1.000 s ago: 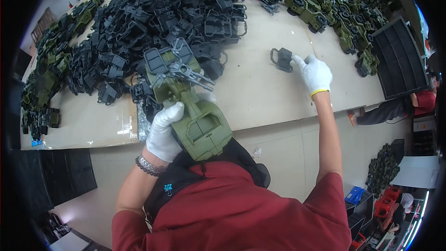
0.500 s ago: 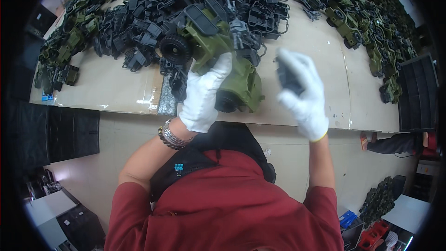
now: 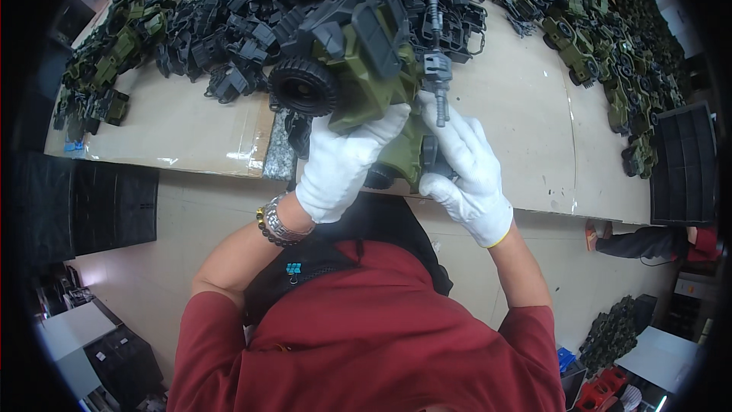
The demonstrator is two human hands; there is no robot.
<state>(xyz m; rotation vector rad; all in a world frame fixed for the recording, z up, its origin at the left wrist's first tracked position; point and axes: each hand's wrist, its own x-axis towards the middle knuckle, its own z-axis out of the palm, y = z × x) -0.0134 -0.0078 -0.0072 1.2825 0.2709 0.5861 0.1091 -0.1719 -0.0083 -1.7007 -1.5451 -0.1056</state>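
Closest to you is your red shirt (image 3: 381, 320), with a small blue clip (image 3: 293, 268) on the black cloth at your waist. Your left wrist wears shiny bracelets (image 3: 280, 221). White gloves cover both of your hands.

Your left hand (image 3: 339, 168) has a tight hold on the green toy truck (image 3: 366, 95). Your thumb is on its green side, and the other fingers are mostly hidden. The truck is tilted, up in front of you over the near edge of the table (image 3: 526, 107). A big black wheel (image 3: 303, 86) sticks out on its left, and a grey toy gun (image 3: 437, 69) shows on its right.

Your right hand (image 3: 473, 183) is by the truck's right end, pinching a dark piece (image 3: 429, 154) between thumb and fingers. You cannot tell if the piece touches the truck.

Farther off, a big pile of dark grey parts (image 3: 244, 30) covers the middle of the table. Green toy trucks lie in bunches to the left (image 3: 118, 61) and right (image 3: 568, 42). Past the right end are a black crate (image 3: 684, 160) and another person's leg (image 3: 640, 243).
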